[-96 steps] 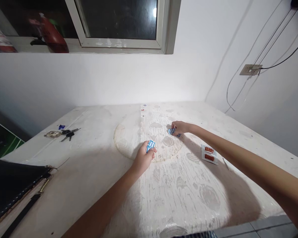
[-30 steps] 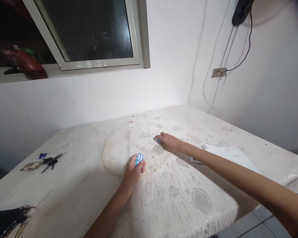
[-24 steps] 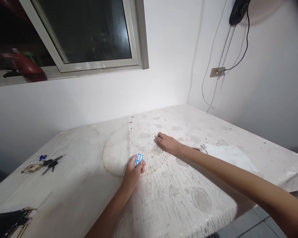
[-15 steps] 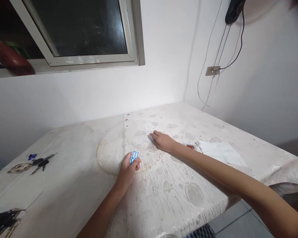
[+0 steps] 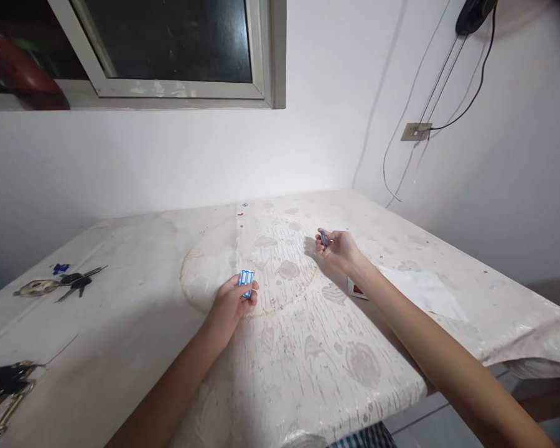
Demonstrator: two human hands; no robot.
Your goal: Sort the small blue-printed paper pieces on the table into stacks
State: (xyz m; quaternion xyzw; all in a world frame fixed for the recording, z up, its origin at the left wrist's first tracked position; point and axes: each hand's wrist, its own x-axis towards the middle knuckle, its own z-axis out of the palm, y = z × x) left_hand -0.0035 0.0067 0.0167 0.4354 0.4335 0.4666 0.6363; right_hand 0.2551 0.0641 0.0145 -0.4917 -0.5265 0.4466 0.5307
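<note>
So the left hand (image 5: 230, 298) has a blue-and-white card (image 5: 246, 277) pinched, thumb laid across its front and fingers curled behind. The card's up over the middle of the table (image 5: 303, 342), near the close edge of that ring stain (image 5: 185, 269). Its long axis runs pretty much straight away from the person, far end leaning a touch right, patterned side facing back at the camera.

The right hand (image 5: 340, 249) is further out and off to the right, palm half turned up, with a small dark piece (image 5: 323, 239) held at the fingers. Can't really tell what it is, tbh. It's longish too, and its long axis also points away, far end tipped slightly left.

A packet (image 5: 354, 289) pokes out from behind the right forearm, next to a white sheet (image 5: 422, 292). Keys (image 5: 78, 283) are way over left.
</note>
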